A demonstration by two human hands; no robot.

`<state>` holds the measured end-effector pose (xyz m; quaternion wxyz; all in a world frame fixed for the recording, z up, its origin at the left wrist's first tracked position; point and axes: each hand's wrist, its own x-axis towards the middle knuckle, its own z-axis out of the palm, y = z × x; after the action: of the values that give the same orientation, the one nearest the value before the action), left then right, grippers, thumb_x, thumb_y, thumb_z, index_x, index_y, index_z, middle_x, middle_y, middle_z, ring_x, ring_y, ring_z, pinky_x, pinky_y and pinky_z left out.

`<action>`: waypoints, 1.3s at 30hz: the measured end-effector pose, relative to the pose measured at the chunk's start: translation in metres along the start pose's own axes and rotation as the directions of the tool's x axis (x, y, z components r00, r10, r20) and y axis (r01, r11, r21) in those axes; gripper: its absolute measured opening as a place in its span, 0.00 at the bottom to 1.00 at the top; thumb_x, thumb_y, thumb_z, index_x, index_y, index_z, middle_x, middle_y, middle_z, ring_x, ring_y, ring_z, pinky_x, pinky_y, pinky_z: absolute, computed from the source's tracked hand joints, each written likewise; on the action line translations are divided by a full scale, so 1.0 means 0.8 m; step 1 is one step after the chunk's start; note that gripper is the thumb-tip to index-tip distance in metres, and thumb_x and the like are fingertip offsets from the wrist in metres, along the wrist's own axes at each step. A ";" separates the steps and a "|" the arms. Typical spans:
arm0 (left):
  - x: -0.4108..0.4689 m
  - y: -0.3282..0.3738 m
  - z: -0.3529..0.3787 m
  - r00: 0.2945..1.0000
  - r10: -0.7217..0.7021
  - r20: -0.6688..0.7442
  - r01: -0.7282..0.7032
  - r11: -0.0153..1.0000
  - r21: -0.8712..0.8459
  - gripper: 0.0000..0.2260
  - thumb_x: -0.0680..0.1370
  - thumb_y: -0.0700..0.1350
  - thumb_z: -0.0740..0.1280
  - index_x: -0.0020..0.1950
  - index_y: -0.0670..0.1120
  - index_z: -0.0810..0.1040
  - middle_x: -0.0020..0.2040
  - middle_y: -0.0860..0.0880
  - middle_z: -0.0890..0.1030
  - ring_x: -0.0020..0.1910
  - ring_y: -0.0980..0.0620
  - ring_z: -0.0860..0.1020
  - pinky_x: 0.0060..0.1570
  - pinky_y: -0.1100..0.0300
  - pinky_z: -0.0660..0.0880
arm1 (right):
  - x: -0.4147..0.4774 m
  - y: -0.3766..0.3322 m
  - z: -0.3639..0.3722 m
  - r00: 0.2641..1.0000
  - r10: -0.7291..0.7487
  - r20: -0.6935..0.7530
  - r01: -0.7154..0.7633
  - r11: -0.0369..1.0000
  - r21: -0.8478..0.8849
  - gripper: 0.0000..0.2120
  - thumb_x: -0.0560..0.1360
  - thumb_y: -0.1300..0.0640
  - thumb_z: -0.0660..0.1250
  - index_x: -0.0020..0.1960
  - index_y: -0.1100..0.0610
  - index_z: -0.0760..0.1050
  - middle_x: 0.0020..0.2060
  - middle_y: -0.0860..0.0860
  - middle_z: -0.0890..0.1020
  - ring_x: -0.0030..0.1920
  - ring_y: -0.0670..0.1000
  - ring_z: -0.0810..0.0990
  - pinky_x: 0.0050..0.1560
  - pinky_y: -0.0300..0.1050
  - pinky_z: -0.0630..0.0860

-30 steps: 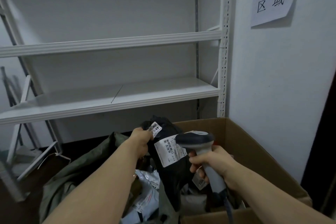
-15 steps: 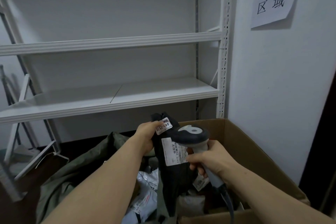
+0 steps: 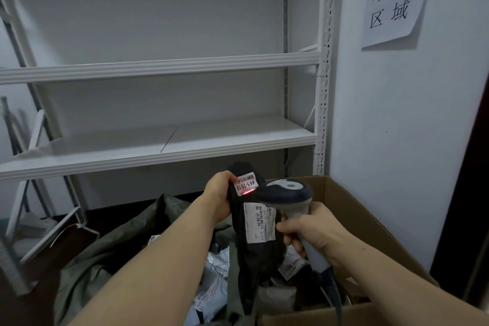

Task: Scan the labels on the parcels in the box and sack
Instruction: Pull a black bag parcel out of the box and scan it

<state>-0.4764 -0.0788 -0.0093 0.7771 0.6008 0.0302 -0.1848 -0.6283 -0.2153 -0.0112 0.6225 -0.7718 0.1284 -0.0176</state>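
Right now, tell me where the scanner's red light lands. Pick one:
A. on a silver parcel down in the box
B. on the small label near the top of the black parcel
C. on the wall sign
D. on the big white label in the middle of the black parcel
B: the red glow sits on the lower edge of the small label at the top of the black parcel, just in front of the scanner head.

View: single head-worn camera, wide-angle.
Facing: forward and down, towards shelving (image 3: 164, 145) and cardboard box (image 3: 352, 209).
Nearness: close; forearms fill the lower frame.
Shared coverage: none, one view only.
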 end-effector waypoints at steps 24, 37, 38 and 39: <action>-0.008 0.008 -0.004 1.000 0.006 -0.014 -0.006 1.000 -0.023 0.09 0.74 0.36 0.56 0.50 0.37 0.73 0.42 0.40 0.81 0.37 0.44 0.79 0.40 0.52 0.77 | -0.004 -0.007 0.002 0.999 -0.022 0.046 0.021 1.000 0.020 0.08 0.71 0.67 0.69 0.34 0.62 0.74 0.25 0.58 0.77 0.21 0.50 0.69 0.24 0.40 0.69; -0.008 0.008 -0.006 1.000 -0.013 -0.007 0.012 1.000 -0.029 0.11 0.74 0.36 0.56 0.53 0.37 0.73 0.44 0.40 0.80 0.37 0.44 0.79 0.40 0.53 0.77 | 0.000 -0.003 0.003 0.998 -0.012 0.064 0.011 1.000 0.005 0.08 0.71 0.67 0.69 0.34 0.61 0.74 0.26 0.58 0.77 0.22 0.50 0.69 0.26 0.41 0.69; -0.010 0.009 -0.006 1.000 -0.022 -0.002 0.022 1.000 -0.018 0.11 0.74 0.37 0.56 0.54 0.37 0.73 0.44 0.40 0.80 0.37 0.44 0.79 0.39 0.53 0.77 | 0.001 -0.005 0.004 0.998 -0.018 0.067 0.018 1.000 0.006 0.08 0.71 0.66 0.69 0.34 0.62 0.74 0.26 0.58 0.77 0.22 0.50 0.69 0.26 0.40 0.69; -0.008 0.008 -0.005 1.000 -0.011 -0.020 0.011 1.000 0.012 0.11 0.75 0.36 0.57 0.54 0.36 0.74 0.44 0.40 0.80 0.37 0.44 0.79 0.39 0.53 0.77 | 0.001 -0.005 0.004 0.997 -0.026 0.071 0.025 1.000 0.008 0.07 0.71 0.66 0.69 0.35 0.62 0.75 0.27 0.58 0.78 0.22 0.50 0.70 0.25 0.40 0.69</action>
<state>-0.4795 -0.0721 -0.0030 0.7721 0.6071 0.0401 -0.1835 -0.6265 -0.2117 -0.0083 0.6292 -0.7712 0.0963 0.0013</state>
